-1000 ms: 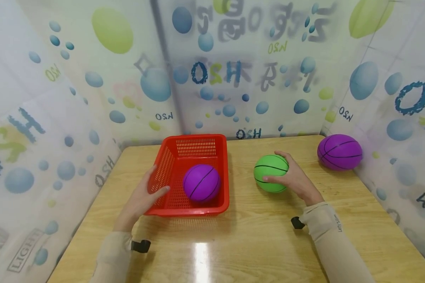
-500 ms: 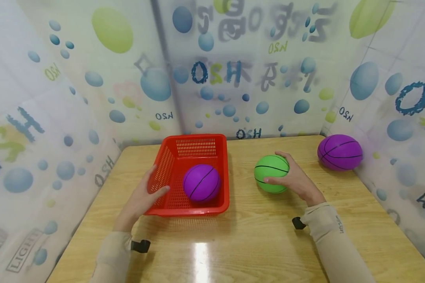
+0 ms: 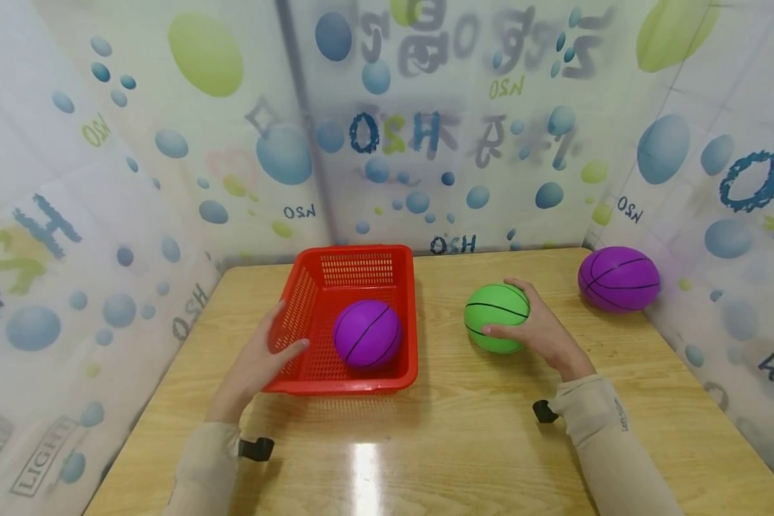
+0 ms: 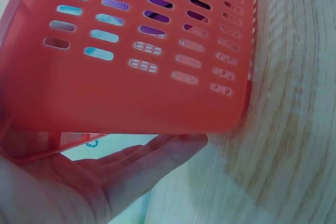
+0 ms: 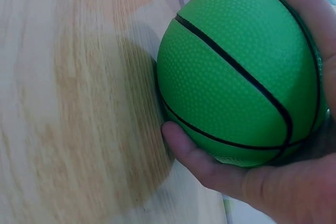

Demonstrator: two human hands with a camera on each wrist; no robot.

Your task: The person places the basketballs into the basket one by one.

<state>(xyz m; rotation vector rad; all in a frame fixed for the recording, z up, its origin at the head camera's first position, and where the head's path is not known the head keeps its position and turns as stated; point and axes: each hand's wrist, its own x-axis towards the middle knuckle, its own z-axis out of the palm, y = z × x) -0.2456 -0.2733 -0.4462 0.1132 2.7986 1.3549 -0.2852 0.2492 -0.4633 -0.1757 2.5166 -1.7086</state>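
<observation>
In the head view, a red plastic basket (image 3: 416, 322) with slotted walls stands on the table, a purple ball (image 3: 368, 334) with black lines inside it. My left hand (image 3: 263, 358) holds the basket at its near left corner, thumb over the rim and fingers along the outer side. The left wrist view shows those fingers (image 4: 152, 166) against the slotted basket wall (image 4: 126, 98). To the right of the basket, my right hand (image 3: 542, 331) grips a green ball (image 3: 493, 315) with black lines. Thumb and fingers spread round the green ball (image 5: 236, 77) in the right wrist view, close beside the tabletop.
Another purple ball (image 3: 619, 278) lies at the table's back right corner, near the right wall. The wooden table (image 3: 464, 444) is closed in at the back and both sides by sheets (image 3: 387, 179) printed with bubbles and letters.
My right hand and the green ball have shifted very slightly right and toward me. The left hand and the basket stay where they were.
</observation>
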